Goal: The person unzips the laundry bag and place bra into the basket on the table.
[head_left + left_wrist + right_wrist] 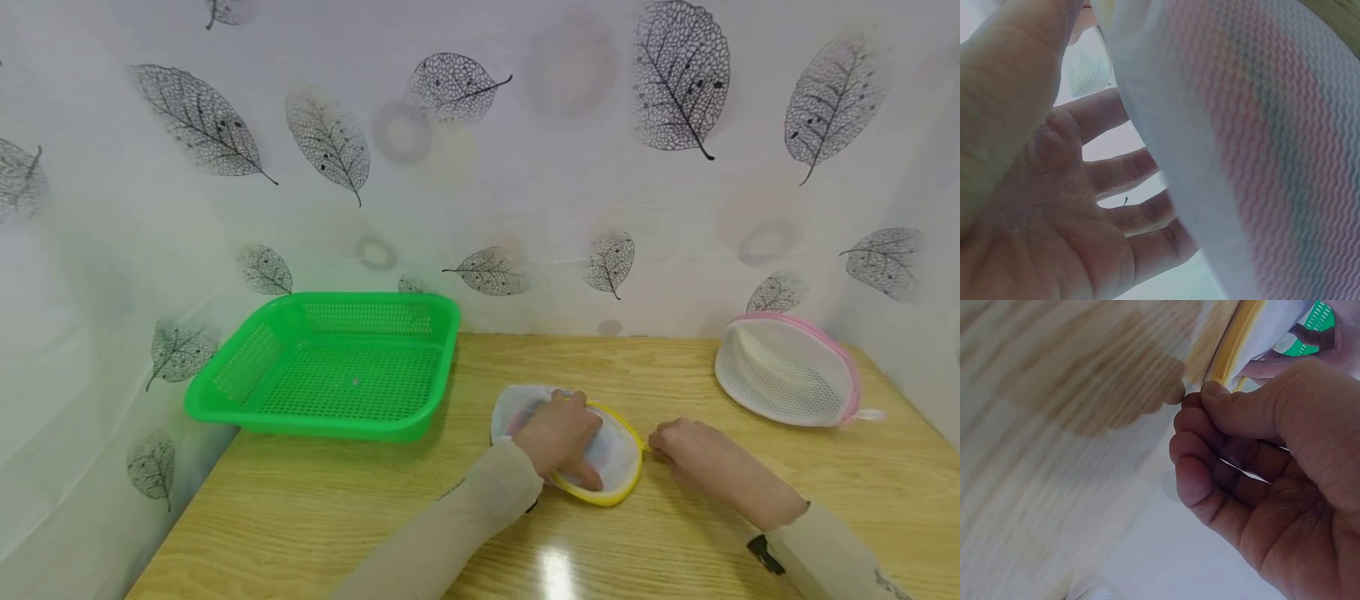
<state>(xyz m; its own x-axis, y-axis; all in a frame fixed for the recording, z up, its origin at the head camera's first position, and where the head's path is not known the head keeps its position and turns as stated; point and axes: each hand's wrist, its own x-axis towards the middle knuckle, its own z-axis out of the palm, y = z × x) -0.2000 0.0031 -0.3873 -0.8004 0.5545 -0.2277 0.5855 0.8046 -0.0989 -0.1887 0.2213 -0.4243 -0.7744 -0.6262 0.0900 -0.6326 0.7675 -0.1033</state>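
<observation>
A white mesh laundry bag [618, 454] with a yellow zipper rim lies on the wooden table; pink and bluish stripes show through its mesh [1260, 150]. My left hand [558, 437] holds it from above, thumb toward the near rim and fingers toward the far rim. In the left wrist view, the bag hides the fingertips of the left hand [1066, 200]. At the rim's right end, my right hand [697, 458] pinches the yellow zipper end between thumb and forefinger. Its other fingers [1194, 481] are curled in the right wrist view.
A green plastic basket [423, 425] stands at the table's left, jutting over its edge. Another white mesh bag [787, 375], trimmed in pink, sits at the back right. Behind the wooden table [337, 517] hangs a white leaf-patterned curtain [540, 192].
</observation>
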